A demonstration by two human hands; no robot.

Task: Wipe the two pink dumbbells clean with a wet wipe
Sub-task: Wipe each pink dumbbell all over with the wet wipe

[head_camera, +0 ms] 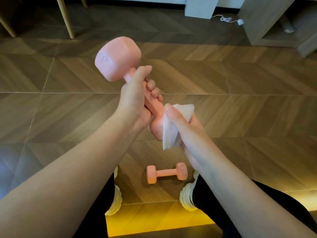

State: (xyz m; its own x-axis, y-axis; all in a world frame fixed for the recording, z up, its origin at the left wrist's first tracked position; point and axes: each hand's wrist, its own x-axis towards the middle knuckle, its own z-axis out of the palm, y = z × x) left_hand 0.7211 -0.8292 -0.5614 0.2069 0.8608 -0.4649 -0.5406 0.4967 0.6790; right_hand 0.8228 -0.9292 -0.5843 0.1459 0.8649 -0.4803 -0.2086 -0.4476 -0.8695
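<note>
Held pink dumbbell (118,59): matte pink coating, blocky faceted heads and a slim handle. It is raised above the floor at centre and tilted, with one head far and left and the other near. There is a faint embossed mark on the far head, not legible. The near head shows a small wet glint.

Left hand (135,100): the fingers (151,84) curl tightly round the handle and the thumb lies along it toward the far head. Firm grip at mid-handle.

Right hand (183,127): curled round a folded white wet wipe (169,134) and pressing it against the right side of the near head. The thumb lies on top of the wipe. A loose corner hangs below the hand.

Second pink dumbbell (167,172): same colour and shape. It lies flat on the wooden chevron floor (240,100), near, between two white shoes (116,198), with the handle running left to right. Neither hand touches it.

Surroundings: black trouser legs at the near edge, pale wooden chair legs (67,18) far left, and a white cable (226,19) on the floor far right beside light-coloured furniture.
</note>
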